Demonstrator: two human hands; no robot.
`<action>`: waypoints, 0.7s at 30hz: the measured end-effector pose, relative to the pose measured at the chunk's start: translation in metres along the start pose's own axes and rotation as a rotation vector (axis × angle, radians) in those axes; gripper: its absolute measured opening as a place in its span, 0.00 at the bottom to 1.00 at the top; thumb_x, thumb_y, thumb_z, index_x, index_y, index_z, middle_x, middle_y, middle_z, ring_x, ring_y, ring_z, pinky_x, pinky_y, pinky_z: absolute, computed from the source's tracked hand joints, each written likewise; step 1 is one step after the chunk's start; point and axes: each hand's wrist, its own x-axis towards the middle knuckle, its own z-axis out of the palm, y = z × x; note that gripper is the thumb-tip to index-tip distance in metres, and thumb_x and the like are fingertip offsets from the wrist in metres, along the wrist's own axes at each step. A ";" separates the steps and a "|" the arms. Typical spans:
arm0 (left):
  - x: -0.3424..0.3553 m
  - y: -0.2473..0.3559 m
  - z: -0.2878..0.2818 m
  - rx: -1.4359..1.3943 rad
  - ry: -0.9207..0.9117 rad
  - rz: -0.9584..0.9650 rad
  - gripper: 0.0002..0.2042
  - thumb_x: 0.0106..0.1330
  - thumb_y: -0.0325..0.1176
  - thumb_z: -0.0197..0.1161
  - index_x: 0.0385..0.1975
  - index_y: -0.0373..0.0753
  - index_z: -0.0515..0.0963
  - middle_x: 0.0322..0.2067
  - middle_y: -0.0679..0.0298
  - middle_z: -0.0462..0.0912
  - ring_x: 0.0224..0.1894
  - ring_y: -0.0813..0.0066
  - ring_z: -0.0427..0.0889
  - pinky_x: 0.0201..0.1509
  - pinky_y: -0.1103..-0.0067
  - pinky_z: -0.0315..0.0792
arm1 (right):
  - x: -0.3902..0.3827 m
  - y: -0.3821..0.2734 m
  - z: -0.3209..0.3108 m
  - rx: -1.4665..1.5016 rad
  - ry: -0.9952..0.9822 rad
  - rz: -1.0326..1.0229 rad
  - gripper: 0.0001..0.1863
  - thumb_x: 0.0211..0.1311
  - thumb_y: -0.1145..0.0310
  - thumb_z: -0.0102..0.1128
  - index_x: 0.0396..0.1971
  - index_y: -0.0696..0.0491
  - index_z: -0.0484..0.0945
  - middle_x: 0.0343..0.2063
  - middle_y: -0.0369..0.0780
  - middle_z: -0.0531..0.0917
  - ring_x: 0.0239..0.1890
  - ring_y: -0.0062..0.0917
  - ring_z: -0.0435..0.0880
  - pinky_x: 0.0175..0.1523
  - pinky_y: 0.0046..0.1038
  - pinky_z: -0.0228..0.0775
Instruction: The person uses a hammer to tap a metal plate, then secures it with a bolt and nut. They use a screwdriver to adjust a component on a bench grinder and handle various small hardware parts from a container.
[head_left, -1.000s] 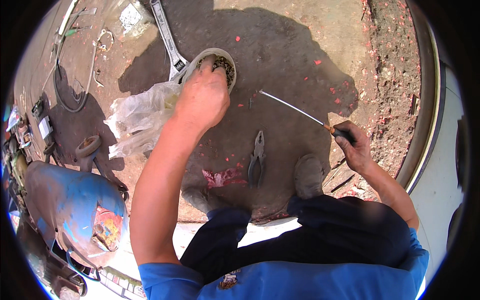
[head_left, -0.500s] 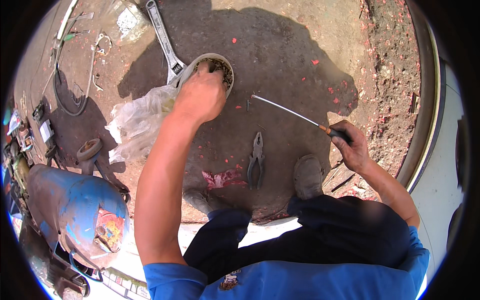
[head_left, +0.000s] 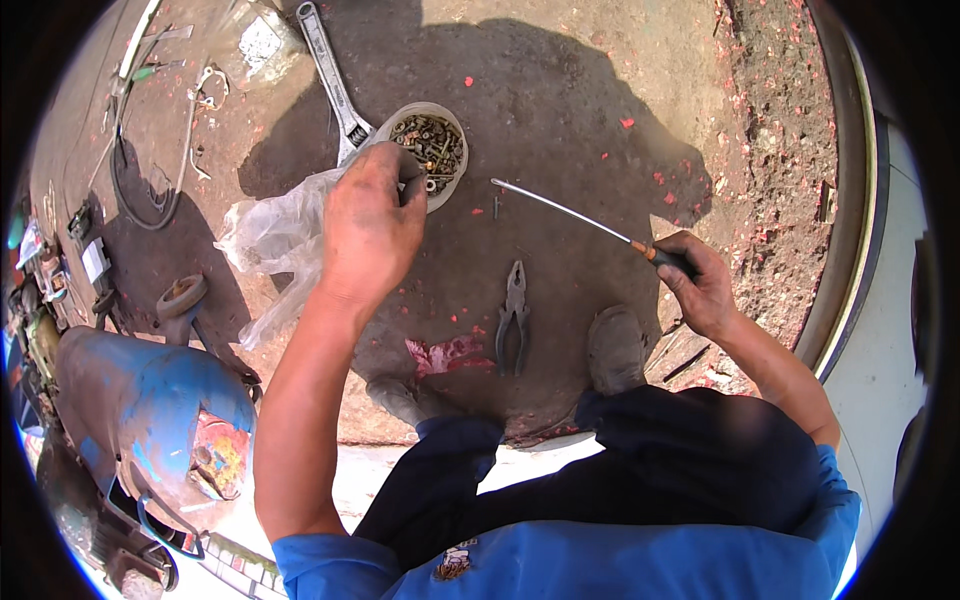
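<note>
My left hand (head_left: 372, 222) is at the near left rim of a round, pale tub (head_left: 461, 180), back side up with thumb and fingers curled in. What its fingers hold, if anything, is hidden. Inside the tub lie many small screws, bolts and nuts (head_left: 432, 145). A clear plastic bag (head_left: 275, 235) lies crumpled beside and partly under that hand. My right hand (head_left: 703, 285) is wrapped round the black and orange handle of a long screwdriver (head_left: 580, 221), its shaft pointing left. Close to its tip, a small bolt (head_left: 496, 207) rests on the ground.
An adjustable wrench (head_left: 333, 80) lies against the tub's far left side. Between my feet are pliers (head_left: 514, 318) and a torn red wrapper (head_left: 442, 355). A worn blue tank (head_left: 150, 400) stands at left, with cables (head_left: 117, 170) beyond it. A pale panel runs along the right.
My left hand has come out of the tub toward me and left, uncovering the hardware inside. The plastic bag has shifted with it. The screwdriver's tip has moved slightly left and up.
</note>
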 end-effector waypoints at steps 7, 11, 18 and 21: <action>-0.018 -0.016 -0.021 -1.135 -0.128 -0.297 0.08 0.64 0.26 0.60 0.41 0.33 0.78 0.29 0.63 0.79 0.28 0.77 0.76 0.33 0.81 0.70 | 0.001 -0.039 -0.006 -0.062 -0.021 -0.239 0.13 0.54 0.73 0.65 0.39 0.59 0.76 0.30 0.44 0.78 0.30 0.34 0.79 0.36 0.29 0.71; -0.029 -0.019 -0.019 -1.334 -0.215 -0.288 0.08 0.65 0.29 0.60 0.41 0.33 0.78 0.28 0.63 0.81 0.27 0.77 0.78 0.31 0.80 0.72 | 0.005 -0.046 -0.002 -0.065 0.008 -0.355 0.13 0.53 0.73 0.66 0.38 0.59 0.75 0.31 0.45 0.80 0.31 0.36 0.80 0.35 0.30 0.71; -0.041 -0.014 -0.012 -1.266 -0.315 -0.330 0.09 0.66 0.32 0.60 0.42 0.34 0.76 0.33 0.61 0.83 0.30 0.75 0.82 0.33 0.80 0.74 | 0.001 -0.050 -0.001 -0.080 0.004 -0.387 0.14 0.53 0.72 0.67 0.38 0.59 0.76 0.31 0.46 0.81 0.30 0.36 0.81 0.33 0.31 0.72; -0.044 -0.016 -0.011 -1.326 -0.318 -0.305 0.10 0.66 0.33 0.61 0.41 0.33 0.76 0.34 0.60 0.83 0.31 0.75 0.82 0.34 0.79 0.75 | 0.000 -0.051 -0.001 -0.087 0.004 -0.391 0.14 0.53 0.72 0.67 0.38 0.59 0.76 0.31 0.46 0.81 0.30 0.36 0.81 0.33 0.31 0.72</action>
